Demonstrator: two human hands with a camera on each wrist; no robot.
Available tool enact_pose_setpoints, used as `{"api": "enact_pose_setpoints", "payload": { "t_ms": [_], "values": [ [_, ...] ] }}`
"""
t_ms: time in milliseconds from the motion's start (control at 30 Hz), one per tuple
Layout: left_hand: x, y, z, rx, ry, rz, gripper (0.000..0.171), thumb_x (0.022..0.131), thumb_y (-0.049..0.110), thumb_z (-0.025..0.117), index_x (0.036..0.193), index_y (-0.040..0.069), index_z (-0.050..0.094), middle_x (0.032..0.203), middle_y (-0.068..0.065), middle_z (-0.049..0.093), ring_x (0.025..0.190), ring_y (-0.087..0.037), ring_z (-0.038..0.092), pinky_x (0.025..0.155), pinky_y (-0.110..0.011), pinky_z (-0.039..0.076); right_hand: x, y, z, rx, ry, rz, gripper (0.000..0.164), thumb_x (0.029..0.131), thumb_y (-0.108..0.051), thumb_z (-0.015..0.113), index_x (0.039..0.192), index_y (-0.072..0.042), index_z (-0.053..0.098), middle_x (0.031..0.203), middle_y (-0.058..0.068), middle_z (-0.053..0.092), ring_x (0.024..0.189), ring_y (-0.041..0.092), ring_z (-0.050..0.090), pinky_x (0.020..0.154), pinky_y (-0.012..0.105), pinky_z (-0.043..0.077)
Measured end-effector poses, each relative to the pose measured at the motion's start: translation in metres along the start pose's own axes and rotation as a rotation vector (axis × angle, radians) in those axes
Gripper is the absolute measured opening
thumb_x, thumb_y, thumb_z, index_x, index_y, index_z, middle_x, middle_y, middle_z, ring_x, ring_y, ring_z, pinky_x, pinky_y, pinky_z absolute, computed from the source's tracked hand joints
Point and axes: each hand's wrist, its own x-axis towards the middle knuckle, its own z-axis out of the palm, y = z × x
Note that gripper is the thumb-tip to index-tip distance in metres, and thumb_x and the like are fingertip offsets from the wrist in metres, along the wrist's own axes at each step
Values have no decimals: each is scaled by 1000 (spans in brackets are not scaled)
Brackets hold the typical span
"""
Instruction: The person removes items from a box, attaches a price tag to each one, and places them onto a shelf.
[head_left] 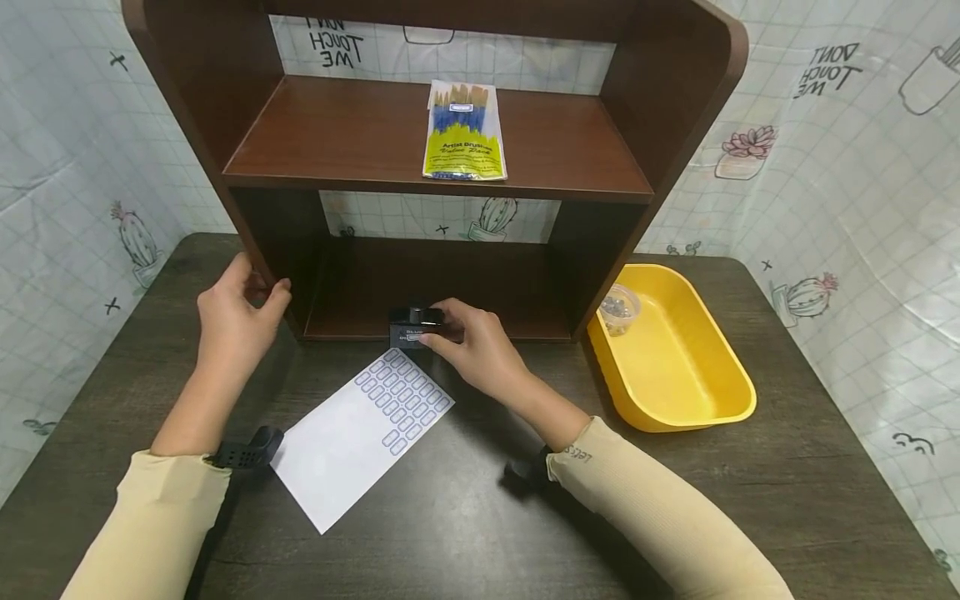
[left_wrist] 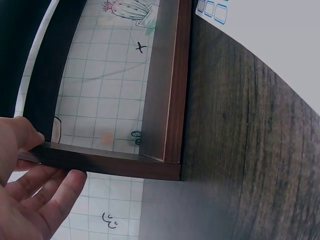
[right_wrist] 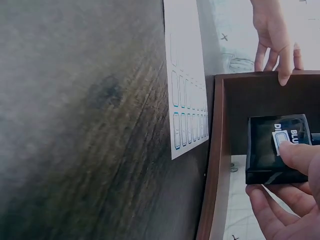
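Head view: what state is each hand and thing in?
left hand, gripping the brown shelf unit
right hand, holding the black box
black box, held, labelled
label sheet, flat, partly bare
brown shelf unit, upright
Artist Brushes pack, labelled, brushes inside
yellow tray, upright, holding a clear tub
clear tub, containing small greyish pieces

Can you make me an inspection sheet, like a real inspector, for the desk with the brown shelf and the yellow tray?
Surface: dark wood-grain tabletop.
Job's things: black box with a small label on its face; brown shelf standing on the tabletop; white label sheet lying flat, blue-outlined labels at one end.
Clutter: brush pack on the upper shelf board; yellow tray at the right, a clear cup of small bits inside.
Grips: left grip holds the shelf's side edge; right grip holds the black box, thumb at the label.
Cables: nothing seen.
Surroundings: pale wall covering with grid lines and cactus drawings.
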Motion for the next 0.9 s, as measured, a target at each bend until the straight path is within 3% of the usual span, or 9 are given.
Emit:
{"api": "enact_pose_setpoints", "payload": {
  "t_ms": [900],
  "values": [
    [-1, 3, 0, -12, -1, -10, 26, 102, 15, 63, 122, 0, 62, 108, -25, 73, 100, -39, 70, 69, -12, 36, 37, 5, 29, -45, -11, 59, 47, 101, -19, 71, 141, 1, 59, 127, 22, 72, 109, 32, 75, 93, 43, 61]
  ]
}}
